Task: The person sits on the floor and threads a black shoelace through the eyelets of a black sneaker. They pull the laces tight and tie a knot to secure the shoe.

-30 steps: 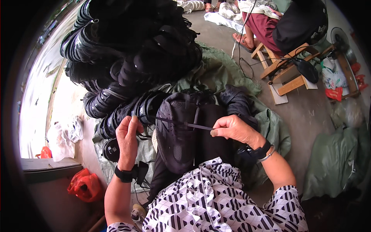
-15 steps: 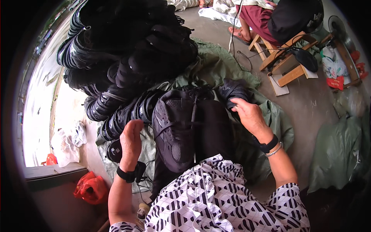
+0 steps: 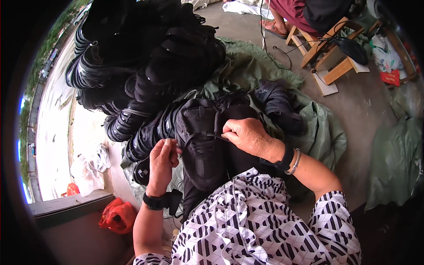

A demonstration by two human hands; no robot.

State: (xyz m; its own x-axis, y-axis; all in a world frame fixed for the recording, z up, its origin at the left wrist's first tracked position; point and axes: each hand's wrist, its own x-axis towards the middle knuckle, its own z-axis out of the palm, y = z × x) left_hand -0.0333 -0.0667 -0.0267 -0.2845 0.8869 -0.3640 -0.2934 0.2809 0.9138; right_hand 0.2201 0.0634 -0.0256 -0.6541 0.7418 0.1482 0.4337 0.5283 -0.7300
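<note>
A black sneaker (image 3: 201, 163) lies across my lap on dark trousers, its toe toward me. A dark shoelace (image 3: 216, 136) runs over its tongue. My right hand (image 3: 251, 139) is closed, pinching the lace just right of the shoe. At the shoe's left side my left hand (image 3: 162, 163) is closed with thumb and fingertips together; whatever is between them is too small to make out. Another dark shoe (image 3: 278, 104) lies beyond my right hand on a green woven sheet (image 3: 320, 128).
A large heap of black shoe pieces (image 3: 145, 57) rises at the far left, with a stacked row (image 3: 152, 132) reaching my left hand. A red plastic bag (image 3: 118, 215) sits at lower left. Far right are a wooden stool (image 3: 335, 75), a seated person (image 3: 287, 13) and a green sack (image 3: 393, 163).
My right hand has left the dark shoe at the right and moved left to the sneaker's lace. My left hand has come closer to the sneaker, and its fingers have closed.
</note>
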